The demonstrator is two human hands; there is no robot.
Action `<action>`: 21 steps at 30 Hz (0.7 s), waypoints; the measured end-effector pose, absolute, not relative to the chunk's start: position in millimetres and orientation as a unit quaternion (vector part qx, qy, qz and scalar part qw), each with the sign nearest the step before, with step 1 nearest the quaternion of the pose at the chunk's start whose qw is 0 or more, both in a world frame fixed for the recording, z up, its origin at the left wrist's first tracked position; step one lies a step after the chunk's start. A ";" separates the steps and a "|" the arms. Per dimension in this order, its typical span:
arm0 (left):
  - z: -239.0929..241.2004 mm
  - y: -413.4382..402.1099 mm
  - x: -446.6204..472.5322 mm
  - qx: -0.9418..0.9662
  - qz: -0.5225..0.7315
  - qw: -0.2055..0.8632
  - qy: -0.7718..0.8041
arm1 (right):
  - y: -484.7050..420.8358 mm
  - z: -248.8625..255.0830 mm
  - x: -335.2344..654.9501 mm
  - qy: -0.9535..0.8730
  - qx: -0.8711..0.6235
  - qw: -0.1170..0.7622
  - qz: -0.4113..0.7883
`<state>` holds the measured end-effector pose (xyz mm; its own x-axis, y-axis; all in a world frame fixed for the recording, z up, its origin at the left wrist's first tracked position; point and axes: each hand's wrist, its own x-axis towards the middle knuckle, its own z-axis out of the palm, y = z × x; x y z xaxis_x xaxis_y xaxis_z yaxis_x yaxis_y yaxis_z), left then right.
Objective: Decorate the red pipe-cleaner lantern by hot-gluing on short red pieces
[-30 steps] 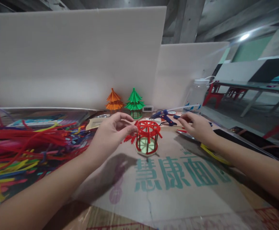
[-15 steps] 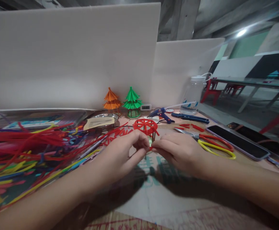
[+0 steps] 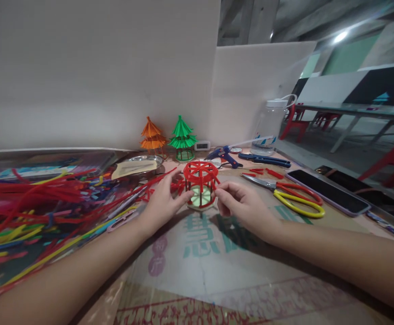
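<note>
Red spoked cage [image 3: 200, 185] on pale-green round base.

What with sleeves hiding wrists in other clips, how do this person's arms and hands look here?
Both arms are bare as far up as the view shows. Neither the left hand nor the right hand shows a sleeve, glove, ring, watch or bracelet.

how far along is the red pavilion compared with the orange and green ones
Done: the red frame has its base disc, posts and spoked top ring. In hand: left hand and right hand hold it at either side. Left: no tiered roof like the orange model and green model; cut red pieces lie loose.
</note>
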<state>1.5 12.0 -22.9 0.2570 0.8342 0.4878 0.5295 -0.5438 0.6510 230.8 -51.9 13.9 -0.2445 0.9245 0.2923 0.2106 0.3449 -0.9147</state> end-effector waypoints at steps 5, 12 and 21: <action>-21.5 10.4 4.5 0.797 0.387 0.213 0.411 | -51.8 7.5 229.3 -0.705 -0.400 0.446 0.380; -20.5 14.0 7.4 0.819 0.379 0.194 0.384 | -54.6 2.7 225.8 -0.753 -0.386 0.429 0.317; -17.0 9.6 7.0 0.830 0.324 0.103 0.443 | -53.1 13.9 229.9 -0.734 -0.405 0.482 0.254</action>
